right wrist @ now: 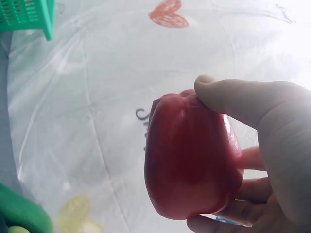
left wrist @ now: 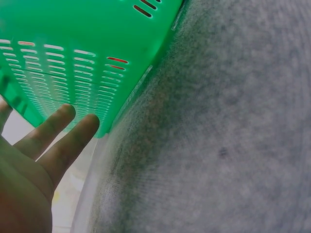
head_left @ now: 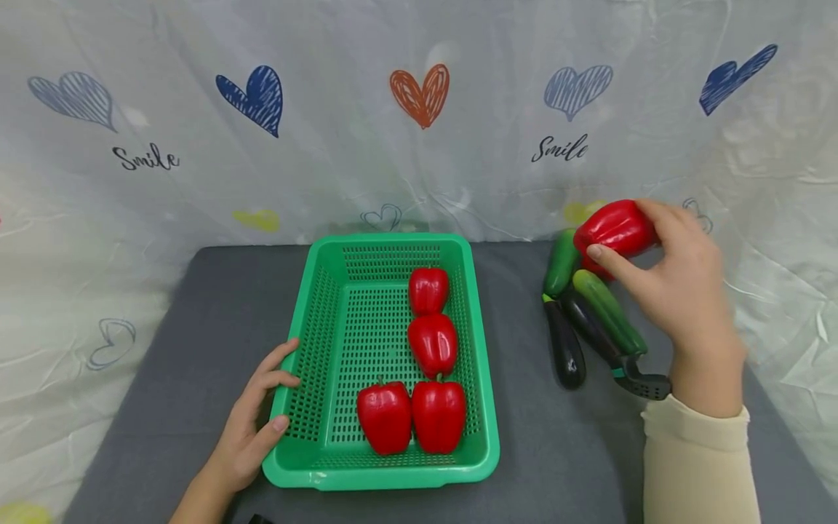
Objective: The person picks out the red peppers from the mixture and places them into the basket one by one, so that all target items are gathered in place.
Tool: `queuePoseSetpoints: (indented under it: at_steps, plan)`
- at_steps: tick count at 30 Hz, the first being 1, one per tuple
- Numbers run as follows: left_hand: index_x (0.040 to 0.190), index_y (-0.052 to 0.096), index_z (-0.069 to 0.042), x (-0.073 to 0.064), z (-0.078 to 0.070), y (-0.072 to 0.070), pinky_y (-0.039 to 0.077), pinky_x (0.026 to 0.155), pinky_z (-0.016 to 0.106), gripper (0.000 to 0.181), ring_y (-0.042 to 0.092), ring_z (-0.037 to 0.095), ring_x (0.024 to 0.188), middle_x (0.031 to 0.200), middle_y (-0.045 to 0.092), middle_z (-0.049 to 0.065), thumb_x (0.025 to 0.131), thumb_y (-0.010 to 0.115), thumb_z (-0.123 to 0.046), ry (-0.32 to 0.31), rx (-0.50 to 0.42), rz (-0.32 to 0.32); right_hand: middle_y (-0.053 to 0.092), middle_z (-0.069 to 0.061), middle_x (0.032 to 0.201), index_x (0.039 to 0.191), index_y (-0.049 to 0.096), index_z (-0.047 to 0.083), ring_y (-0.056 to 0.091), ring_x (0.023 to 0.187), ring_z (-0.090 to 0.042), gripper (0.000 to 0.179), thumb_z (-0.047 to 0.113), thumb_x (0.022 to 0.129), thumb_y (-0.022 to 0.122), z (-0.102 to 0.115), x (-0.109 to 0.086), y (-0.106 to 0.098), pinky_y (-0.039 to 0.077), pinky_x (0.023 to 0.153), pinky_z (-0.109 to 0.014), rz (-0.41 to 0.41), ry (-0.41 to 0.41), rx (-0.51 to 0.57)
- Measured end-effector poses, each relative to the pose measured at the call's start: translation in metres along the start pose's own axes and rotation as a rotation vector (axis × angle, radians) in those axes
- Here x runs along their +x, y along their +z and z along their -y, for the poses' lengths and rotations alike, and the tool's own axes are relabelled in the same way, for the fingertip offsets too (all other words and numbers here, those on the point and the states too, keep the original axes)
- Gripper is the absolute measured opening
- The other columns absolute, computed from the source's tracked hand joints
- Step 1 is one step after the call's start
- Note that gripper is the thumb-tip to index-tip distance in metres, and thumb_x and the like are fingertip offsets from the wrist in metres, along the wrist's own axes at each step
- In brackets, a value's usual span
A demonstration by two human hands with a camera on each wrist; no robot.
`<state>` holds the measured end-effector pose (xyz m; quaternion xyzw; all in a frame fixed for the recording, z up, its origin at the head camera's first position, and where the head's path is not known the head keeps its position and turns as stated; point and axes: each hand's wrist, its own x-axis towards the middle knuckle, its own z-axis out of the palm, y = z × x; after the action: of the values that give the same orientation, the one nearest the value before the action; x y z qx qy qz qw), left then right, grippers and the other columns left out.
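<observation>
With twelve o'clock taken as straight away from the person in the head view, the green perforated plastic basket (head_left: 380, 478) lies at eight o'clock from the glossy, blocky red bell pepper (head_left: 617, 227) raised in the right hand (head_left: 687, 284). That hand is curled, thumb on one side and fingers around the other; the pepper's long axis runs roughly from nine toward three, across the basket's twelve-to-six length. The left hand (head_left: 252, 418) is much nearer the basket, its fingers loosely spread and touching the wall at about eight o'clock, with no pepper in its hold. Four similar red peppers (head_left: 385, 416) sit inside, at one, past two, past four and six o'clock.

Beneath the raised pepper, from six to eight o'clock, two green cucumbers (head_left: 609, 313) and two slender dark purple eggplants (head_left: 564, 342) lie close together. Red also shows just under the thumb, perhaps a second pepper, though the hand hides too much to be sure.

All this rests on a dark grey bench (head_left: 537, 437), backed at twelve o'clock by a crinkled whitish sheet (head_left: 340, 73) printed with hearts and "Smile".
</observation>
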<state>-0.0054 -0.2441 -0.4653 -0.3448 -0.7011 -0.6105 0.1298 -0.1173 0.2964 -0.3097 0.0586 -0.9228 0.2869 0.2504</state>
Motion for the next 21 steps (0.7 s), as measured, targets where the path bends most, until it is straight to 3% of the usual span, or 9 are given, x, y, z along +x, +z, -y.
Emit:
queuePoseSetpoints:
  at_steps: [8,12,15,21]
  plan:
    - [0.129,0.050,0.018,0.001,0.001,0.001,0.027,0.124,0.033,0.028,0.022,0.038,0.164,0.170,0.027,0.037,0.109,0.051,-0.001,-0.003,-0.007,0.002,0.062,-0.017,0.147,0.156,0.058,0.007,0.056,0.126,-0.036,0.076,0.032,0.091,0.088,0.012,0.001,0.009,0.039,0.084,-0.022,0.055,-0.046,0.016]
    - [0.129,0.050,0.019,0.001,0.001,0.001,0.027,0.123,0.033,0.028,0.021,0.038,0.164,0.170,0.026,0.038,0.110,0.052,-0.002,-0.003,-0.006,0.004,0.059,-0.015,0.150,0.159,0.054,0.009,0.056,0.130,-0.036,0.078,0.033,0.092,0.087,0.020,0.002,0.014,0.056,0.089,-0.051,0.101,-0.048,0.032]
    - [0.129,0.050,0.018,0.001,0.002,0.001,0.028,0.123,0.033,0.029,0.022,0.038,0.164,0.170,0.026,0.038,0.110,0.051,-0.003,0.000,-0.003,0.004,0.057,-0.015,0.153,0.160,0.052,0.009,0.054,0.134,-0.037,0.079,0.032,0.092,0.087,0.027,0.003,0.019,0.056,0.087,-0.070,0.132,-0.046,0.043]
    - [0.129,0.051,0.018,0.000,0.001,0.000,0.028,0.123,0.033,0.029,0.022,0.038,0.164,0.170,0.027,0.037,0.110,0.052,-0.003,0.004,0.003,-0.003,0.057,-0.015,0.153,0.158,0.053,0.008,0.053,0.134,-0.036,0.081,0.030,0.090,0.089,0.041,0.008,0.033,0.057,0.086,-0.065,0.151,-0.105,0.075]
